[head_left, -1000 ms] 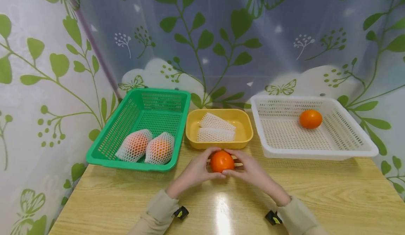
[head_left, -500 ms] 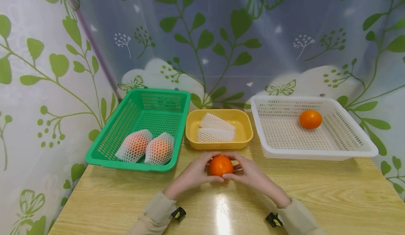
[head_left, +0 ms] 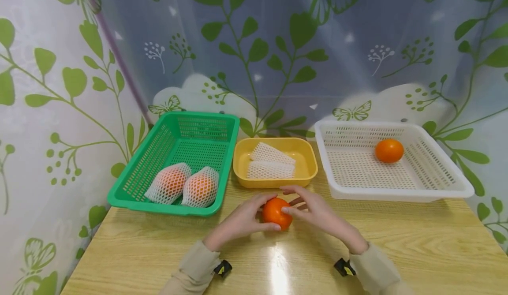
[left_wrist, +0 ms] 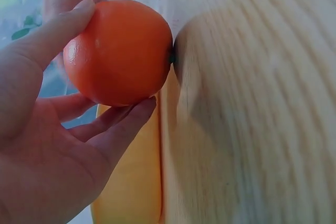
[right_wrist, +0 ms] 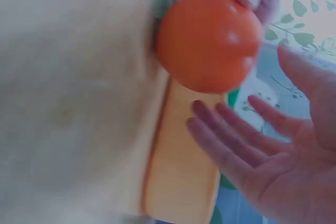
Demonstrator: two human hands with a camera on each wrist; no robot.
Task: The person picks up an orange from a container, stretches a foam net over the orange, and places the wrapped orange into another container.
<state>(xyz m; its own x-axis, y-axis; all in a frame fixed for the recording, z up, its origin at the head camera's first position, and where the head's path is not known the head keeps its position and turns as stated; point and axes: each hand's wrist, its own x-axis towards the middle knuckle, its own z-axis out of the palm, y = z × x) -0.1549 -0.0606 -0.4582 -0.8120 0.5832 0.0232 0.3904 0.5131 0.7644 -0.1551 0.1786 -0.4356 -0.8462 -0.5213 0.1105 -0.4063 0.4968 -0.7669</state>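
My right hand (head_left: pixel 315 213), fingers spread, has just come away from the smooth, round orange fruit (head_left: pixel 274 215); my left hand (head_left: pixel 245 218) pinches it in front of the shallow yellow plastic tray (head_left: pixel 270 183), apparently steadying it alone.

In the head view, the orange fruit (head_left: pixel 274 215) hides part of the left hand (head_left: pixel 247 221), white nets (head_left: pixel 156 192) partly cover 2 fruits (head_left: pixel 200 190), and the bottom edge crops the sleeves (head_left: pixel 197 264). The left wrist view cuts off the yellow tray (left_wrist: pixel 128 177). In the right wrist view, the tabletop (right_wrist: pixel 73 129) is blurred and the right hand (right_wrist: pixel 286 166) runs past the edge.
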